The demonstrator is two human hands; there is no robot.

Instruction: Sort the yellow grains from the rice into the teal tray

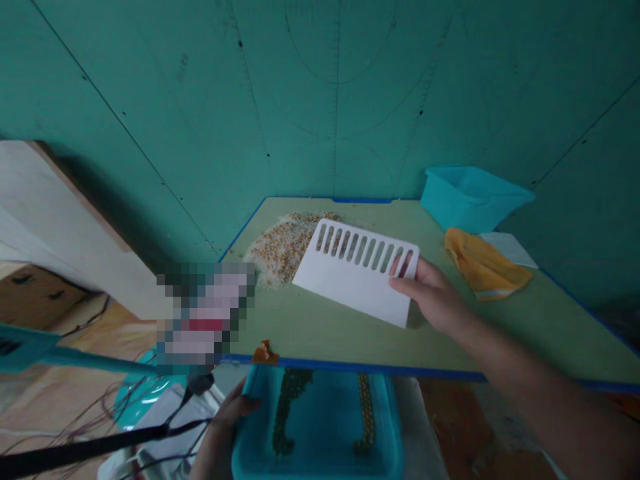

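- A white slotted scraper (357, 288) is clasped at its right end by the right hand (431, 293), thumb on the near face; the pile's right side is overlapped by it, though contact cannot be told.
- A mixed pile of pale grains and orange-yellow kernels (283, 252) is spread on the far left of the tabletop (325, 341).
- A turquoise basin (325, 427), holding two strips of seeds, is gripped at its left rim by the left hand (233, 415), below the near edge.
- The hands are held well apart.
- At right, a yellow cloth (485, 265) is laid near a turquoise bin (463, 210).
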